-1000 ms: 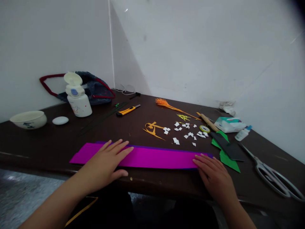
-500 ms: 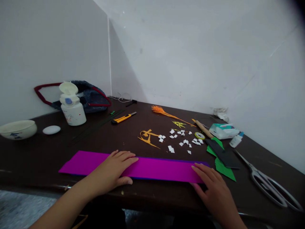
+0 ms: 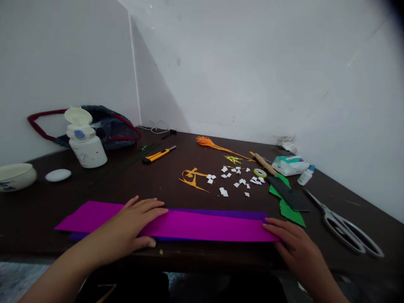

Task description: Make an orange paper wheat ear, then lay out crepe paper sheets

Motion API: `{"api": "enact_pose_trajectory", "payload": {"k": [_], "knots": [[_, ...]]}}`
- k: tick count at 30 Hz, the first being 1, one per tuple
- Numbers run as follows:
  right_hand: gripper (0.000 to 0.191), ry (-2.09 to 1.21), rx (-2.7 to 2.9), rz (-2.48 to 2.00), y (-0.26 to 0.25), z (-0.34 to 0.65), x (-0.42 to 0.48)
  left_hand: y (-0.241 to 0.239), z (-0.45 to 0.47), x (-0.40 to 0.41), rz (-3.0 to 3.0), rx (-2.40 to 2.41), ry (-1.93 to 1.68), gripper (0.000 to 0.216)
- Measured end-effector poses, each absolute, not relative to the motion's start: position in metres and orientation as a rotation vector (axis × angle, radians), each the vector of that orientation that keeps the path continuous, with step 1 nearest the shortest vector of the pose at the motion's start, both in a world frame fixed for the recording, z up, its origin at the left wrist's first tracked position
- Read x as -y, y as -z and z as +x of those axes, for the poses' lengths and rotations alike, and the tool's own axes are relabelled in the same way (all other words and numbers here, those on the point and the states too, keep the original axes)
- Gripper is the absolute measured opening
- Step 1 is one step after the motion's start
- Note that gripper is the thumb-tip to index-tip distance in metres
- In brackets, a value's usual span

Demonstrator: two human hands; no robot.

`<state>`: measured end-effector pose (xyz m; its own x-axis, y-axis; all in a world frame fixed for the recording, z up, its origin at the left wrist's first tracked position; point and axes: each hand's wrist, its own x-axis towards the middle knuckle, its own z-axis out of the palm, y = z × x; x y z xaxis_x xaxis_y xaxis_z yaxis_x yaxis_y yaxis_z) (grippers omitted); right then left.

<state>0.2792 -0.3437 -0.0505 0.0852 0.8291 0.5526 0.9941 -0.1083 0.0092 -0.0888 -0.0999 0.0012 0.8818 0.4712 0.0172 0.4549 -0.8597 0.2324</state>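
A long strip of magenta paper (image 3: 202, 225) lies along the near edge of a dark brown table (image 3: 132, 185), with a darker purple layer showing at its far edge and under its left end. My left hand (image 3: 132, 223) rests flat on the strip left of its middle, fingers stretched out. My right hand (image 3: 292, 244) lies at the strip's right end, fingers extended and touching the paper's edge.
Scissors (image 3: 344, 227) lie at the right, green paper (image 3: 292, 212) with a black strip beside the strip's end. White paper bits (image 3: 235, 181), orange scraps (image 3: 192, 176), a yellow utility knife (image 3: 158, 154), a white bottle (image 3: 85, 141), a bowl (image 3: 14, 176) and a bag (image 3: 109, 126) sit farther back.
The view has swung slightly right and up. The magenta sheet has slid toward the near edge, uncovering a purple layer beneath; both hands stay flat on it.
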Motion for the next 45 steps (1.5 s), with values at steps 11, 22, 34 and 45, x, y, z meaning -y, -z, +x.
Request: {"api": "enact_pose_trajectory", "payload": {"k": [11, 22, 34, 45], "knots": [[0.030, 0.541, 1.427, -1.945, 0.049, 0.264, 0.336, 0.003, -0.055, 0.129, 2.891, -0.611, -0.102, 0.059], [0.035, 0.431, 1.336, -2.180, 0.059, 0.278, 0.321, 0.011, -0.039, 0.127, 2.981, -0.657, -0.225, 0.046], [0.037, 0.405, 1.299, -2.151, 0.057, 0.275, 0.326, 0.012, -0.042, 0.124, 2.965, -0.614, -0.231, 0.048], [0.049, -0.021, 1.288, -1.812, 0.052, 0.278, 0.339, 0.012, -0.038, 0.123, 2.919, -0.640, -0.257, 0.035]]}}
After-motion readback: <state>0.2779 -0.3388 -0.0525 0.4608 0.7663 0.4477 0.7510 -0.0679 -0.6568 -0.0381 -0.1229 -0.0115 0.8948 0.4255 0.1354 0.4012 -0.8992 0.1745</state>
